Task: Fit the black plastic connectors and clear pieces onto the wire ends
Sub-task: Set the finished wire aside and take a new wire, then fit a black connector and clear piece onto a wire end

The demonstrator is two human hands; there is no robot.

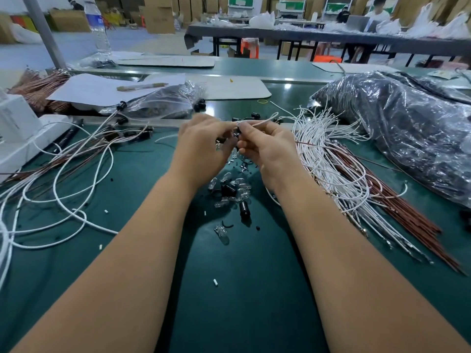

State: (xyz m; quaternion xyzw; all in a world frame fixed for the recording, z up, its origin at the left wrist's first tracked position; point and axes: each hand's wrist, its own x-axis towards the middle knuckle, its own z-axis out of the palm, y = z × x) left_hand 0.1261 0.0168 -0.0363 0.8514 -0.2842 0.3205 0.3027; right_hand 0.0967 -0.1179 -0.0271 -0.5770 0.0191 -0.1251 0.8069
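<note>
Currently, above the middle of the green-topped work table [242, 289], left hand [201, 146] and right hand [267, 146] pinch one small black plastic connector [237, 133] and thin white wire [262, 121]. Risk: wire end buckles if misaligned; connector drops among loose clear glass pieces [229, 189].

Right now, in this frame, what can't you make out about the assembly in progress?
- Head view: whether the black connector is seated on the white wire; the fingers of both hands, left hand and right hand, cover the joint.
- Head view: contents of the dark plastic bag; glare and creases hide them.
- Head view: the clear pieces are too small to count.
</note>
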